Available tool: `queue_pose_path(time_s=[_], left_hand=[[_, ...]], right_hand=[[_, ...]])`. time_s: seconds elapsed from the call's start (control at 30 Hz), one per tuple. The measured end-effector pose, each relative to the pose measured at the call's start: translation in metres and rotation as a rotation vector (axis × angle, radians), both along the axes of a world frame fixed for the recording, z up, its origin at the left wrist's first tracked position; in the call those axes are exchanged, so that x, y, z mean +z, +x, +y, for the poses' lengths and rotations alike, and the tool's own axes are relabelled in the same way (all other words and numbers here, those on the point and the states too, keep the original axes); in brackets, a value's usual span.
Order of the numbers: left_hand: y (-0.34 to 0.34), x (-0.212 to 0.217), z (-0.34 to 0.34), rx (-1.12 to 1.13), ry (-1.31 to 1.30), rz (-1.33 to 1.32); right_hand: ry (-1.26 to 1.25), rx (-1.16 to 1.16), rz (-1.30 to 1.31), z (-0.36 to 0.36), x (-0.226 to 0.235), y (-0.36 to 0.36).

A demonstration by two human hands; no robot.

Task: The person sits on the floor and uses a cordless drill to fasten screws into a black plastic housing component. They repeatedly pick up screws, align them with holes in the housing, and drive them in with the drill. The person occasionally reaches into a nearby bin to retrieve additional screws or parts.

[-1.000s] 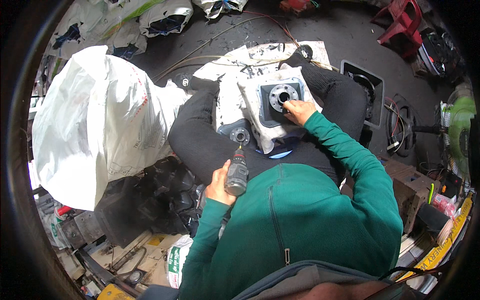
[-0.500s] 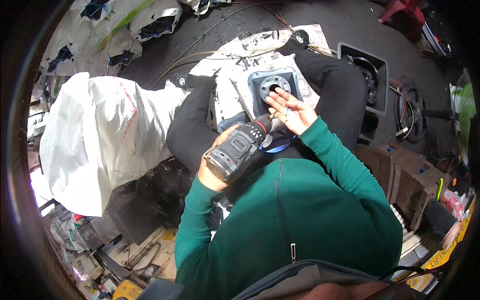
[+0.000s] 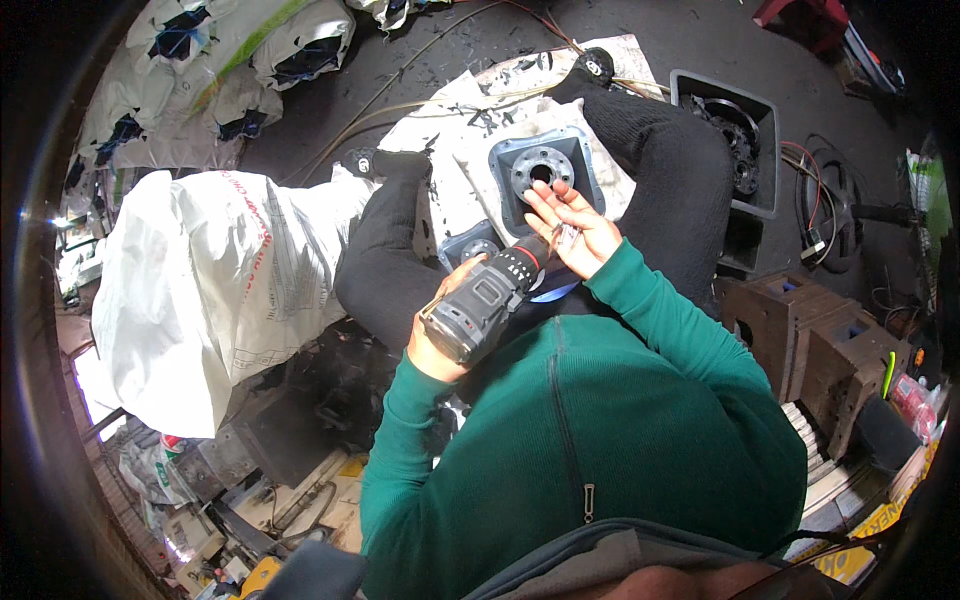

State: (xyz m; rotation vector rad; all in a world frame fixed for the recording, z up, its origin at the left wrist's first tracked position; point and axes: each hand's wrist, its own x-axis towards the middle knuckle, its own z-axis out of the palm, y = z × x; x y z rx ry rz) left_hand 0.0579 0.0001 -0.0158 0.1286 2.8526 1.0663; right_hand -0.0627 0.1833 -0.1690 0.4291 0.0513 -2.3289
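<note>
Dark workshop floor [image 3: 685, 35], white sheet [image 3: 415, 130] across it.
Left hand [image 3: 428, 350] grips the drill [image 3: 477, 308]; right hand [image 3: 585, 232], palm up and half-open, cups shiny pieces [image 3: 567, 235] too small to identify. Toward the sheet's near edge, a flanged ring [image 3: 524, 170] sits in its housing [image 3: 501, 190], holes apparently unfilled: seemingly seated, not finished.

A large white sack [image 3: 190, 300] with red and grey print stands at the left. Beyond it, pale bags [image 3: 222, 85] crowd the upper left, their openings dark with blue strands. A thin hose [image 3: 372, 108] curves over the dark floor [image 3: 440, 45]. On the right, a grey crate [image 3: 773, 150] holds black parts [image 3: 738, 150]; beside it are loose wires [image 3: 822, 195] and a round black base [image 3: 842, 232]. Nearer, brown blocks [image 3: 765, 325] sit beside a yellow bar [image 3: 885, 525]. Part of a red chair [image 3: 805, 22] shows at upper right.
</note>
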Motion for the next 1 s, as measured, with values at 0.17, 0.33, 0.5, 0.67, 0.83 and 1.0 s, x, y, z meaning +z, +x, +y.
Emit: queue_pose_path(time_s=[0.17, 0.33, 0.5, 0.67, 0.83, 1.0], left_hand=[[0.001, 0.003, -0.005, -0.092, -0.139, 0.028], [-0.005, 0.009, -0.005, 0.002, -0.063, -0.019], [-0.038, 0.004, -0.026, -0.093, -0.242, 0.121], [-0.063, -0.015, -0.045, 0.171, -0.037, -0.199], [-0.083, -0.033, -0.049, 0.118, -0.193, -0.3], [-0.096, -0.033, -0.043, 0.126, -0.113, -0.239]], right_hand=[[0.047, 0.004, 0.023, -0.006, -0.003, 0.005], [0.126, 0.073, -0.047, -0.005, -0.013, 0.004], [0.526, 0.085, -0.142, 0.011, -0.034, -0.011], [1.038, 0.026, 0.094, -0.004, -0.071, -0.036], [1.198, 0.101, 0.264, -0.022, -0.093, -0.05], [1.027, 0.115, 0.311, -0.012, -0.073, -0.053]])
